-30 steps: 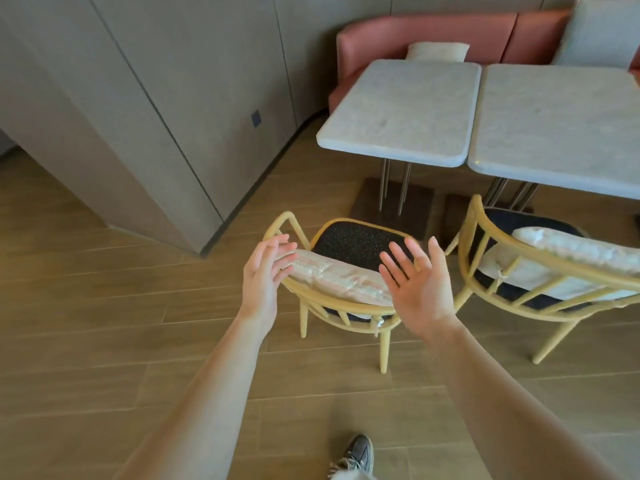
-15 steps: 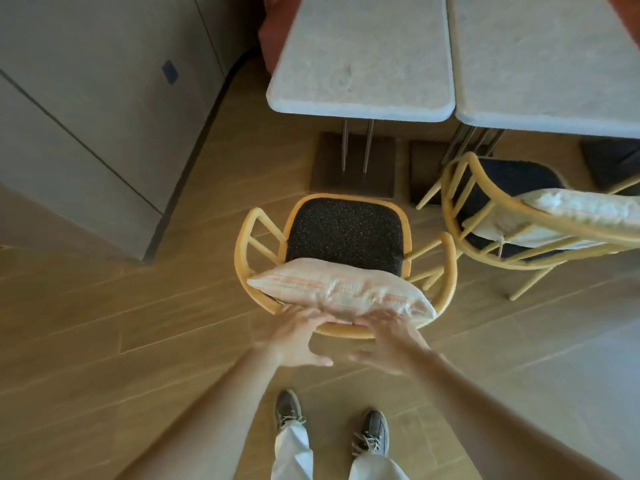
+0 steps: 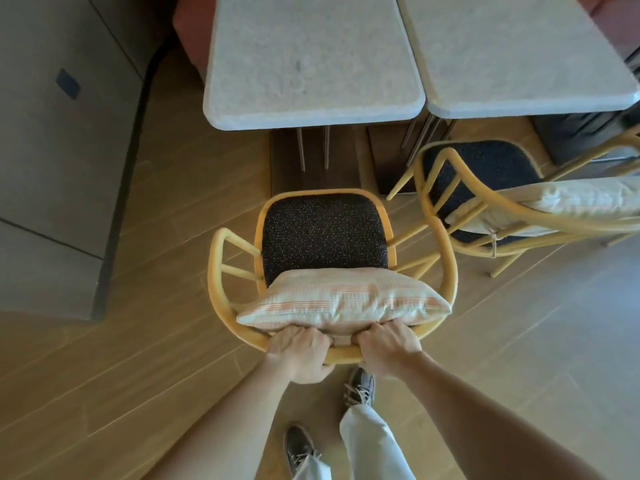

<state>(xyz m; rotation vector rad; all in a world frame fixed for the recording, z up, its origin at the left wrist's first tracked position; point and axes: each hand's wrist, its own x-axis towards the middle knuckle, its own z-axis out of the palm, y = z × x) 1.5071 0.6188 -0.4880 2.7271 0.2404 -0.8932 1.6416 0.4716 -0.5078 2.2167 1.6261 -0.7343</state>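
A yellow wooden chair [image 3: 216, 271] with a dark speckled seat stands in front of me, facing a white marble table [image 3: 311, 60]. A cream cushion with orange stripes [image 3: 343, 299] leans against the chair's curved backrest. My left hand [image 3: 299, 351] grips the top rail of the backrest left of its middle. My right hand [image 3: 388, 348] grips the same rail just to the right, fingers curled over it under the cushion's edge.
A second yellow chair [image 3: 450, 188] with its own cushion stands close on the right, by a second marble table [image 3: 519, 53]. A grey wall cabinet [image 3: 52, 133] fills the left. Table bases sit ahead of the chair. My feet [image 3: 360, 386] are on the wooden floor behind it.
My hands went from raised and open to hovering at the backrest, and now both grip its top rail. I have stepped closer, so the chair lies right below me.
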